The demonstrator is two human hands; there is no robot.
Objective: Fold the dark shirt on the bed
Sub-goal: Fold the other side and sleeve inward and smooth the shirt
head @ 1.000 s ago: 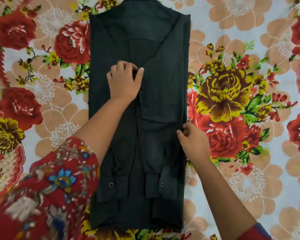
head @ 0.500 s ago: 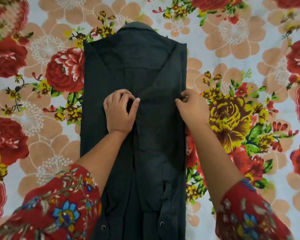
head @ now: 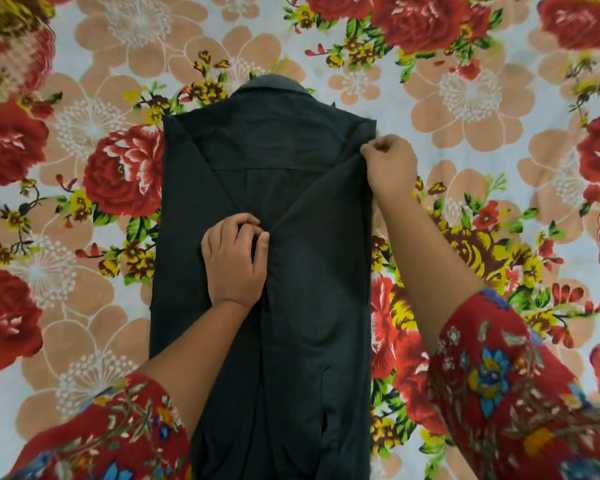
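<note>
The dark shirt lies face down on the bed as a long narrow strip, collar at the far end, both sides and sleeves folded in over the back. My left hand rests at the shirt's middle, fingers curled and pinching the folded edges where they meet. My right hand is at the shirt's far right shoulder corner, fingers pinched on the fabric edge there. The shirt's hem runs out of view at the bottom.
The bed is covered by a floral sheet with large red, peach and yellow flowers, spreading on all sides of the shirt. My red patterned sleeves fill the lower corners.
My right hand has slid up the shirt's right edge from near the cuffs to the shoulder corner. My left hand stays on the middle. The view has tilted toward the collar.
</note>
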